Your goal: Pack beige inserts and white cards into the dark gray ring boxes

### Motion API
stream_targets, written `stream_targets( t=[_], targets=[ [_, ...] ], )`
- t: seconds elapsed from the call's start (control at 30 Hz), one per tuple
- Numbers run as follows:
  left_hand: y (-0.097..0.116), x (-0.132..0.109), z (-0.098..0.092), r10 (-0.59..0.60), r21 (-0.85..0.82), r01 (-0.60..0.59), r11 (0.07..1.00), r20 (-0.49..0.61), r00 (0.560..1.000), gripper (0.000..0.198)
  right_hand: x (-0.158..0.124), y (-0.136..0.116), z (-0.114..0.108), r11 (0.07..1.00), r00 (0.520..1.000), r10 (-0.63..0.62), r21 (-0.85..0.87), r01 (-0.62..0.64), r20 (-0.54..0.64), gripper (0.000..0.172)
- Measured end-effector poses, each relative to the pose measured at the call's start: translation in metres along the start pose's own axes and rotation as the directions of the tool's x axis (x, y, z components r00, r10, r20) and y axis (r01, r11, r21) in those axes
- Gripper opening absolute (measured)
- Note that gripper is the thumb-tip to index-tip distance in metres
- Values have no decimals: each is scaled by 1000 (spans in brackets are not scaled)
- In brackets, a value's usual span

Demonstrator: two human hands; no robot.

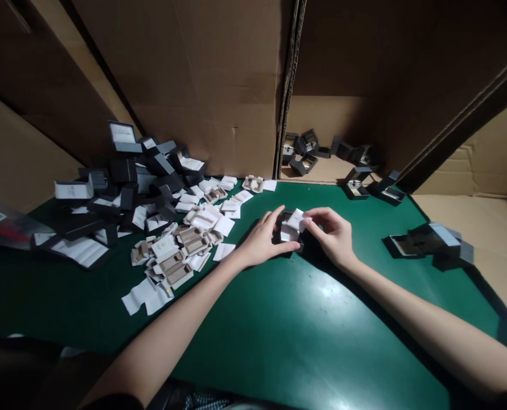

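Note:
A small black jewelry box (286,219) stands on the green tabletop (305,324) with white inside it. My left hand (262,238) grips the box from the left, thumb along its near side and fingers behind. Between the thumb and fingertips of my right hand (332,230) is a small white card (296,219), pinched just over the box. Whether the card touches the white inside, I cannot tell. Left of my left hand lie white and brown cardboard inserts (193,239) and loose white cards (223,251).
Many black boxes (125,193) are heaped at the left. Cardboard walls (236,85) rise behind the table. More black boxes (307,151) sit in a cardboard compartment at the back right, with others near its edge (358,183) and at the right (433,242).

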State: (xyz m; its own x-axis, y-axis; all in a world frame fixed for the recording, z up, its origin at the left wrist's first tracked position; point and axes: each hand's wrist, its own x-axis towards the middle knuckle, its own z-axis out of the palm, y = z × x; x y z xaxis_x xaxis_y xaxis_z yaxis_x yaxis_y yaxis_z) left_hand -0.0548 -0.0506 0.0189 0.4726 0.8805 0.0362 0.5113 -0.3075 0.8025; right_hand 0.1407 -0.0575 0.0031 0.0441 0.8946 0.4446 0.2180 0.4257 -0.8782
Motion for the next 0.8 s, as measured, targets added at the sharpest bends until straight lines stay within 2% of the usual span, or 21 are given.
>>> stream_targets(
  t=[0.1,0.17,0.33,0.57,0.67,0.8],
  targets=[
    [-1,1,1,4,2,-4,1000,-11,1000,95,-1,-2,0,976,989,-137,-165,146,64,9],
    [-1,0,2,19,6,-19,1000,-18,1000,94,-2,-5,-1,933,963,-233,-248,261,136,6],
    [1,-2,3,34,-5,-34,999,-10,999,92,-1,-7,0,827,885,-411,-320,463,219,11],
    [3,-3,3,60,27,-60,998,-24,998,92,1,-4,0,770,847,-474,-354,531,239,14],
    [4,-2,3,56,37,-56,998,-17,998,91,1,-3,-1,743,846,-475,-405,534,244,12],
    [4,-2,3,62,39,-61,997,-30,998,90,0,-4,-1,739,863,-473,-453,499,178,11]
  ],
)
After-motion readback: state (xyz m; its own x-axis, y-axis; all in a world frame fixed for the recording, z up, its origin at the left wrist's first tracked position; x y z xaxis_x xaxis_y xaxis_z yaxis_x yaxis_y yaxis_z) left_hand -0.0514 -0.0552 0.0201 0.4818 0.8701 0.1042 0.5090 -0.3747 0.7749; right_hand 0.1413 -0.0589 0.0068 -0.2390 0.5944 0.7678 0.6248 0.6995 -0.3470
